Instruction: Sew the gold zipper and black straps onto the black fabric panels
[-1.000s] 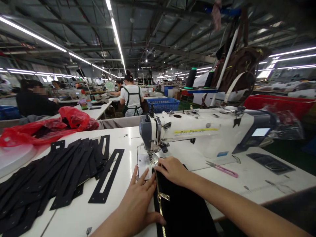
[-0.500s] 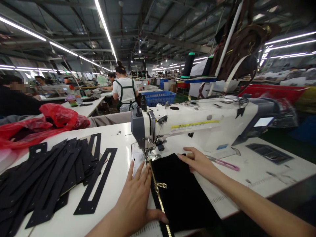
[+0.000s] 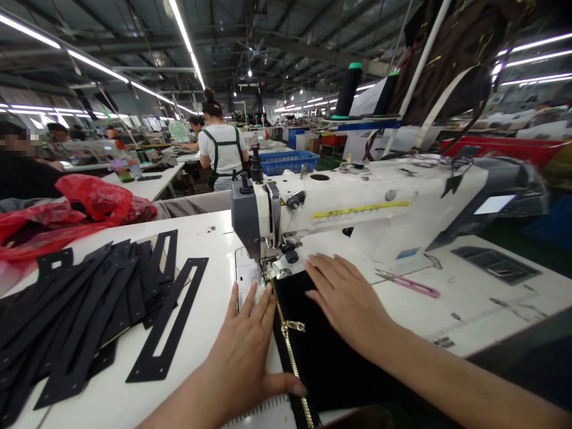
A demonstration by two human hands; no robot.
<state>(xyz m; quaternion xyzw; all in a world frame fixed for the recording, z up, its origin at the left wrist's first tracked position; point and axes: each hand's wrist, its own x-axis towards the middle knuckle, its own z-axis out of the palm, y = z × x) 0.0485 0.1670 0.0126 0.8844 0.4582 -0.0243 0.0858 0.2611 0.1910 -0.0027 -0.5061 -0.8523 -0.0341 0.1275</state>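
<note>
A black fabric panel [image 3: 330, 369] lies under the needle area of a white sewing machine [image 3: 357, 208]. Along its left edge runs a gold-toothed zipper [image 3: 290, 351] with a gold pull [image 3: 295, 326]. My left hand [image 3: 245, 351] rests flat with fingers spread, its fingertips beside the presser foot [image 3: 268, 268] and its thumb across the zipper's edge. My right hand [image 3: 346, 304] lies palm down over the upper right part of the panel, fingers stretched out toward the machine. Neither hand is closed around anything.
A pile of black slotted strips [image 3: 84, 316] covers the table's left side, with red plastic [image 3: 89, 205] behind it. Pink-handled thread snips [image 3: 409, 283] lie right of the panel. Thread cones [image 3: 348, 92] stand behind the machine. A co-worker [image 3: 222, 143] is farther back.
My right hand has gone from holding the panel's upper right edge to lying flat over the fabric. My left hand stays nearly in place. The view has shifted slightly.
</note>
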